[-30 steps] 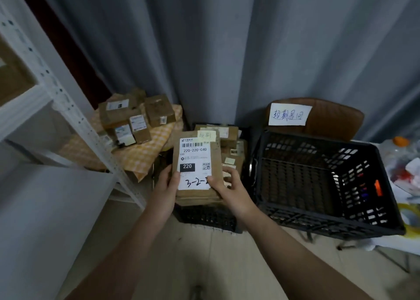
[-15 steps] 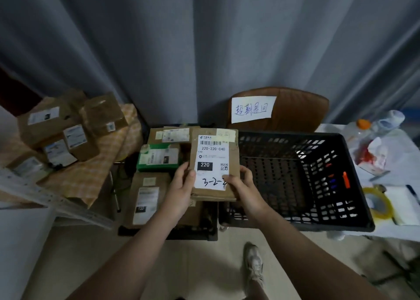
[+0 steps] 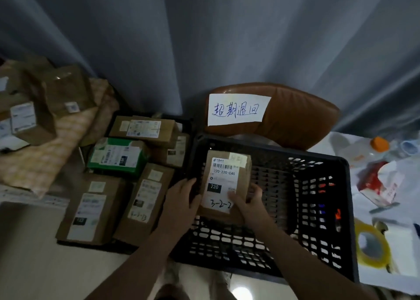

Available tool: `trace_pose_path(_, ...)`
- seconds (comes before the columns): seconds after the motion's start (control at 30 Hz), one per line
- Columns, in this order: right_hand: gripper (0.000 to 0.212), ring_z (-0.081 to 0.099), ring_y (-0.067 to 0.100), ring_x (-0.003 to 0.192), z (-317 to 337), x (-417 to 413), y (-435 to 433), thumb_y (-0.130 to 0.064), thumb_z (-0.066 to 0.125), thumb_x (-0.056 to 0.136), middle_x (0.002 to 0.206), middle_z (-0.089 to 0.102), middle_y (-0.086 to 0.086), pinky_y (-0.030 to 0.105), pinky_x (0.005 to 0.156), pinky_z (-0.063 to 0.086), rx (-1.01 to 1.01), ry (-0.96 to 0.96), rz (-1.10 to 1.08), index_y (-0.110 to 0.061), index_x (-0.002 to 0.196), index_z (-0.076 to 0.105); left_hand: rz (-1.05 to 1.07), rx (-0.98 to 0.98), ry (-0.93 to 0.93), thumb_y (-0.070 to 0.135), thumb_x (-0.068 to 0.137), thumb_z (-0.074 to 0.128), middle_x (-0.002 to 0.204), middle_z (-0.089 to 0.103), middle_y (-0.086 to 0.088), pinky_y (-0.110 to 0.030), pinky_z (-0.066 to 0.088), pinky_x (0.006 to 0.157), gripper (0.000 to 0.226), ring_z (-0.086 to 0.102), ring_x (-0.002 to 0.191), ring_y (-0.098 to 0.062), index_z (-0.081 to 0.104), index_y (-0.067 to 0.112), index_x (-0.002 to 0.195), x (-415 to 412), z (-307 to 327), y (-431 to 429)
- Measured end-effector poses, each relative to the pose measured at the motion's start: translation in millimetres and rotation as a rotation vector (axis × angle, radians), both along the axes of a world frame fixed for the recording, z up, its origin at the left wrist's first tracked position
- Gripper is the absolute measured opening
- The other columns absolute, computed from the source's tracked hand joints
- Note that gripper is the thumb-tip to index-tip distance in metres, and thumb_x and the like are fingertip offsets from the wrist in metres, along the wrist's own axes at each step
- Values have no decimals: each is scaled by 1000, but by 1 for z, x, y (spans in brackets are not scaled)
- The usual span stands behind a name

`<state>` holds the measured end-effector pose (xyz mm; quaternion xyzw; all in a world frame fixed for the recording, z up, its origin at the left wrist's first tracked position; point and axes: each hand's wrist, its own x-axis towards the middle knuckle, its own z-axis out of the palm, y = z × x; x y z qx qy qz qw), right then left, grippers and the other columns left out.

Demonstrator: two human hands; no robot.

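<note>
Grey curtain (image 3: 204,38) hangs behind in soft folds. A brown leather-look chair (image 3: 302,118) with a rounded back carries a white paper sign (image 3: 237,110), handwritten in blue. In front of the chair sits a black plastic crate (image 3: 347,197) with slotted lattice walls. Just left of it is a pile of brown cardboard parcels (image 3: 91,211) with white labels and one green box (image 3: 118,156). More cartons (image 3: 66,90) are on a checked cloth (image 3: 56,140) far left. On the right, a white table (image 3: 384,277) holds a yellow tape roll (image 3: 372,247), an orange-capped bottle (image 3: 379,144) and a red-white packet (image 3: 377,183). Nothing blocks the crate opening.

The brown cardboard parcel (image 3: 227,163) is flat and rectangular, with a barcode label and "3-2-2" handwritten on it. It is over the crate's left side, label up; whether it touches the crate floor is unclear. The left hand (image 3: 181,199) holds its left edge, with the thumb against the side. The right hand (image 3: 247,203) grips the lower right corner, with the thumb on the label and the fingers wrapped behind.
</note>
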<state>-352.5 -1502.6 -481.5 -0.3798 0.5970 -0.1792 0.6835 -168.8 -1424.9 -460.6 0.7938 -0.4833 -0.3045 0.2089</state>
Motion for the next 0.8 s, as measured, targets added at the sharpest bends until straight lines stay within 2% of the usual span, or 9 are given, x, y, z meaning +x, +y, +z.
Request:
trace_pose_path(0.03, 81, 61, 28, 110, -16, 4, -7, -29, 73, 83, 131, 52, 9, 45, 85, 57, 17, 6, 1, -28, 140, 16, 32, 13, -32, 32, 97, 49, 144, 43, -11, -36, 31, 109, 49, 38, 132, -25, 41, 13, 142, 5, -12, -3)
trace_pose_path(0.1, 85, 60, 30, 113, -53, 13, -18, -25, 72, 84, 136, 50, 12, 39, 81, 58, 52, 6, 9, -25, 145, 12, 101, 50, -76, 30, 97, 50, 146, 41, -12, -35, 28, 110, 54, 37, 134, -26, 36, 11, 145, 16, -34, -13)
trace_pose_path(0.23, 92, 57, 31, 118, -130, 33, -36, -26, 73, 83, 142, 45, 12, 48, 89, 55, 97, -11, 20, -29, 149, 8, 94, 52, -192, 35, 97, 48, 145, 43, -13, -36, 32, 109, 58, 43, 132, -28, 33, 9, 147, 34, -74, -37)
trace_pose_path(0.33, 83, 61, 26, 111, -166, 41, -47, -29, 70, 87, 140, 50, 9, 32, 72, 60, 73, -43, 45, -31, 151, 16, 66, -16, -37, 38, 100, 39, 140, 49, -8, -32, 39, 104, 53, 48, 126, -23, 37, 11, 146, 36, -91, -47)
trace_pose_path(0.4, 70, 61, 21, 108, -187, 43, -49, -22, 64, 92, 135, 54, 8, 21, 66, 57, -4, -18, 36, -25, 149, 24, 68, -88, -28, 39, 100, 35, 135, 53, -4, -19, 38, 101, 51, 49, 121, -11, 40, 11, 144, 34, -98, -44)
trace_pose_path(0.47, 62, 62, 16, 102, -194, 44, -45, -22, 66, 91, 123, 59, 3, 17, 66, 55, -91, 80, 12, -22, 144, 33, 87, -171, -47, 26, 101, 42, 128, 54, 1, 3, 26, 93, 44, 44, 111, 4, 44, 6, 141, 31, -95, -40)
trace_pose_path(0.5, 58, 62, 13, 96, -193, 44, -41, -24, 67, 90, 115, 60, -1, 16, 65, 54, -131, 143, -6, -20, 139, 37, 83, -204, -59, 18, 100, 46, 123, 53, 4, 8, 22, 90, 41, 43, 107, 5, 46, 3, 138, 29, -94, -38)
trace_pose_path(0.63, 37, 59, 2, 86, -190, 51, -25, -26, 72, 86, 96, 58, -13, 23, 68, 55, -231, 255, -130, -17, 111, 46, 95, -192, 40, 21, 102, 40, 126, 57, 1, 7, 25, 89, 41, 43, 109, 7, 44, 10, 141, 25, -94, -38)
trace_pose_path(0.8, 28, 60, 7, 81, -188, 60, -11, -25, 71, 86, 90, 60, -8, 30, 74, 54, -277, 323, -248, -16, 100, 49, 100, -190, 48, 25, 102, 37, 131, 55, -2, 1, 28, 93, 43, 46, 115, -2, 40, 12, 143, 25, -99, -37)
